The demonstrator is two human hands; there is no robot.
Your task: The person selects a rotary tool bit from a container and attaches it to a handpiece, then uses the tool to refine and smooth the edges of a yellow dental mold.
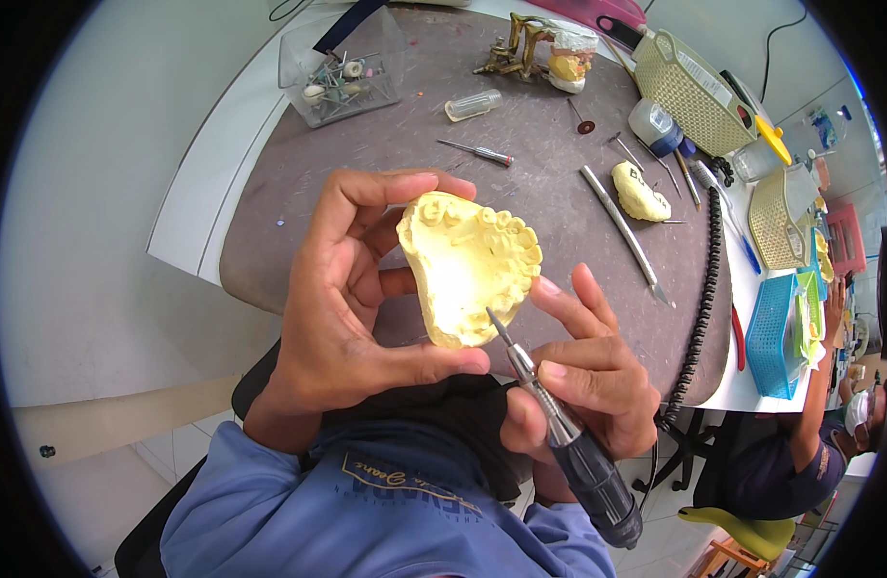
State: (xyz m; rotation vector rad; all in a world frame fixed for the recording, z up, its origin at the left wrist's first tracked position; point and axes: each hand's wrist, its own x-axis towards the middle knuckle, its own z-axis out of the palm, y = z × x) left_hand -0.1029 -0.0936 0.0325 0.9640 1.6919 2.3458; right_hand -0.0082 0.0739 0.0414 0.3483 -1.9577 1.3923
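Note:
In my left hand (332,299) is a pale yellow dental plaster cast (453,275), gripped at its edges between thumb and fingers. Its arch of teeth faces up, and the middle is washed out by glare. My right hand (597,380) holds a dental handpiece (564,424), silver at the front and black at the back, much like a pen. The handpiece's pointed grey bur (498,324) is at the cast's lower right edge; whether it touches I cannot tell. Fingers of my right hand reach up beside the cast's right side.
On the brown work mat (299,212) lie a screwdriver (477,152), a clear tube (473,105), a knife (624,231) and a cast piece (641,191). A bin of burs (342,82), an articulator (540,53) and a basket (689,87) stand behind. A coiled black cord (703,299) runs along the right; a co-worker (781,462) sits beyond.

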